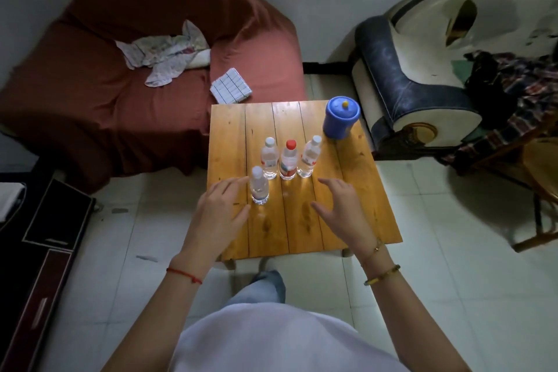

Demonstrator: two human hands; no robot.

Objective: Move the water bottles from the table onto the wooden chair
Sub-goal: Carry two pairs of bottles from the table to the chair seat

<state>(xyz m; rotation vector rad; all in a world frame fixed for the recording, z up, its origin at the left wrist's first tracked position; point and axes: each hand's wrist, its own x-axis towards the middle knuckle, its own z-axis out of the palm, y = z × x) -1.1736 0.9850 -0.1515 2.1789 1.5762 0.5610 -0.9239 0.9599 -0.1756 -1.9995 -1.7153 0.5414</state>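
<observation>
Several clear water bottles stand upright on the small wooden table [347,208]. Nearest me is a white-capped bottle [259,186]. Behind it stand a row: a white-capped bottle [269,158], a red-capped bottle [288,159] and another white-capped bottle [309,156]. My left hand [220,211] hovers open just left of the nearest bottle, fingers beside it, not clearly gripping. My right hand [339,208] hovers open over the table, right of the bottles, holding nothing. The wooden chair [540,187] stands at the right edge, partly out of view.
A blue lidded container [340,117] sits at the table's far right corner. A red-covered sofa [126,93] with cloths lies behind left; a white and dark armchair [422,75] with clothes [513,90] behind right. A dark cabinet [36,251] is at left.
</observation>
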